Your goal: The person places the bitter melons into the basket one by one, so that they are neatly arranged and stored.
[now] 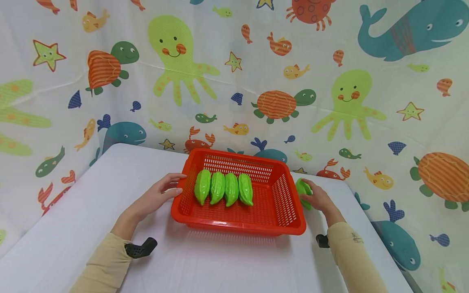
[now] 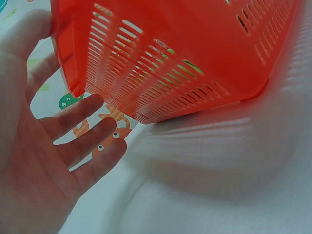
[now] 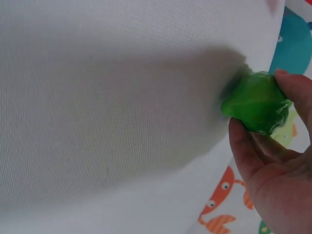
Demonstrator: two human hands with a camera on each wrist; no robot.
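A red plastic basket with slotted walls sits on the white table, and several shiny green bitter melons lie side by side in its left half. My left hand is at the basket's left rim. Its fingers are spread and fairly straight in the left wrist view, with the fingertips right by the slotted wall. Just outside the basket's right wall, my right hand grips another green bitter melon between thumb and fingers. The right wrist view shows that melon end-on, low over the white cloth.
White cloth covers the table. Behind and at both sides hangs a curtain printed with sea animals, close to the table's back edge. A black wrist camera sticks out from the left sleeve, another from the right.
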